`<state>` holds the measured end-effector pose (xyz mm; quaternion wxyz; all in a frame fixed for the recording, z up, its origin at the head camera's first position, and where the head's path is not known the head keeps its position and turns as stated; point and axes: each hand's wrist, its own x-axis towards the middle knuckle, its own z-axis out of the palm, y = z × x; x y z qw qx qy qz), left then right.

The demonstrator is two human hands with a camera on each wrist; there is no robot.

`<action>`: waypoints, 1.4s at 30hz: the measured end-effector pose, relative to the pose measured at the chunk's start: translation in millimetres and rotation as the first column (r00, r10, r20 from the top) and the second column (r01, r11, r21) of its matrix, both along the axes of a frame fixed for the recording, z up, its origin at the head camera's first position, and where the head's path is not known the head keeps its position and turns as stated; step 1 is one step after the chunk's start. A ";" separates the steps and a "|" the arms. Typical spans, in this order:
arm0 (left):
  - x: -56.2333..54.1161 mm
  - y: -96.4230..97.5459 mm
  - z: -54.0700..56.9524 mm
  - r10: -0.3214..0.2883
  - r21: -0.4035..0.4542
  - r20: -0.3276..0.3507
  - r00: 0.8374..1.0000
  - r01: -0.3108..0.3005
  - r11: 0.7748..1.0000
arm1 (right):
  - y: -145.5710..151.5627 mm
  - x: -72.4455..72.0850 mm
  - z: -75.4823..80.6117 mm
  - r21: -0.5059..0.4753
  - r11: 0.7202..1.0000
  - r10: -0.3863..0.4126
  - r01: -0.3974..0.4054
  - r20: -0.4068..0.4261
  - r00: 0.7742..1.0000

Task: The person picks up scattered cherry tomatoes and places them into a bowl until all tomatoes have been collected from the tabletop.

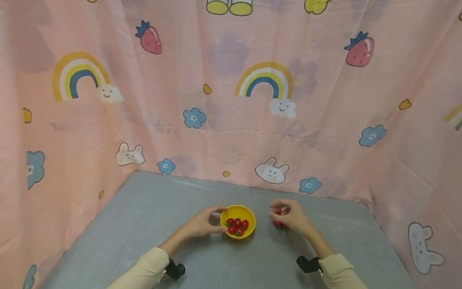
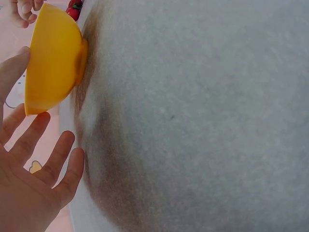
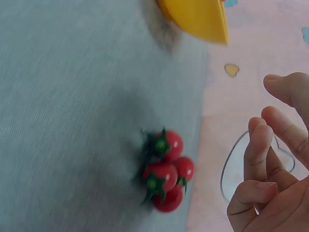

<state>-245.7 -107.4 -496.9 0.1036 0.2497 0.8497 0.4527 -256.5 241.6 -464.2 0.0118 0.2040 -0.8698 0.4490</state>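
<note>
A yellow bowl [image 1: 237, 237] stands on the grey table with several cherry tomatoes [image 1: 237, 223] inside, red with green stems. My left hand [image 1: 202, 222] holds the bowl at its left side; in the left wrist view the thumb and fingertips are at the rim of the bowl [image 2: 55, 63], with the other fingers spread. My right hand [image 1: 294, 216] hovers over a small cluster of cherry tomatoes [image 1: 277, 224] to the right of the bowl, partly hiding them. In the right wrist view, these tomatoes [image 3: 166, 176] lie on the table, and the loosely bent fingers [image 3: 258, 150] hold nothing.
The grey table [image 1: 173, 192] reaches back to a pink curtain [image 1: 223, 136] printed with rainbows, flowers and rabbits, which also hangs at both sides. Black wrist devices [image 1: 175, 269] sit beside both sleeves.
</note>
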 end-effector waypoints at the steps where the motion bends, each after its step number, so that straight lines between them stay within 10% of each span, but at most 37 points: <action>1: 0.0 0.0 -0.1 0.001 -0.001 0.000 1.000 -0.001 1.000 | 3.1 0.2 -0.9 0.000 1.000 -0.002 0.002 -0.004 1.000; 14: 1.0 -1.0 2.4 -0.004 0.012 0.017 1.000 0.004 1.000 | 37.3 9.1 -8.4 -0.001 0.999 0.033 -0.033 -0.081 0.996; 27: 1.2 -0.7 3.5 -0.005 0.016 0.021 1.000 0.004 1.000 | 43.5 21.9 -12.6 0.100 0.994 -0.057 0.046 0.108 0.992; 42: 0.6 -1.4 0.6 -0.007 0.007 0.006 1.000 0.007 1.000 | 40.0 24.8 -22.8 0.099 0.991 -0.100 0.088 0.119 0.988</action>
